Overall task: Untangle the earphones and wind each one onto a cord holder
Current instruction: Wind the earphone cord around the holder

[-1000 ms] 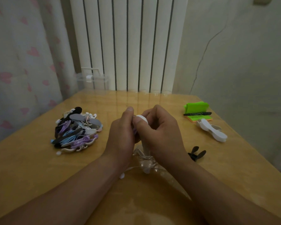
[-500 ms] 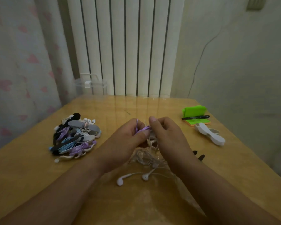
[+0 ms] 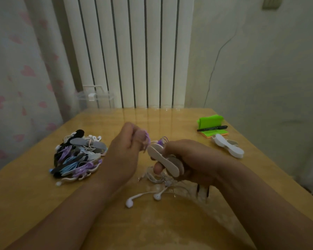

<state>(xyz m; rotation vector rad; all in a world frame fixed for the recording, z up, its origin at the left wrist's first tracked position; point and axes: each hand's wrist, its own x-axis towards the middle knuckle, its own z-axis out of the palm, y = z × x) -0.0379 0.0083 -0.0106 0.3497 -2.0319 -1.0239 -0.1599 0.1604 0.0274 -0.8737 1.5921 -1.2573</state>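
Setting: home interior, room corner. Evidence: white column radiator (image 3: 134, 51) on rear wall; sheer curtain (image 3: 16, 78) w/ pink heart print at left; glossy wood-tone worktop (image 3: 34, 204); plain painted wall (image 3: 269, 78) w/ thin cable (image 3: 213, 69) running up it.
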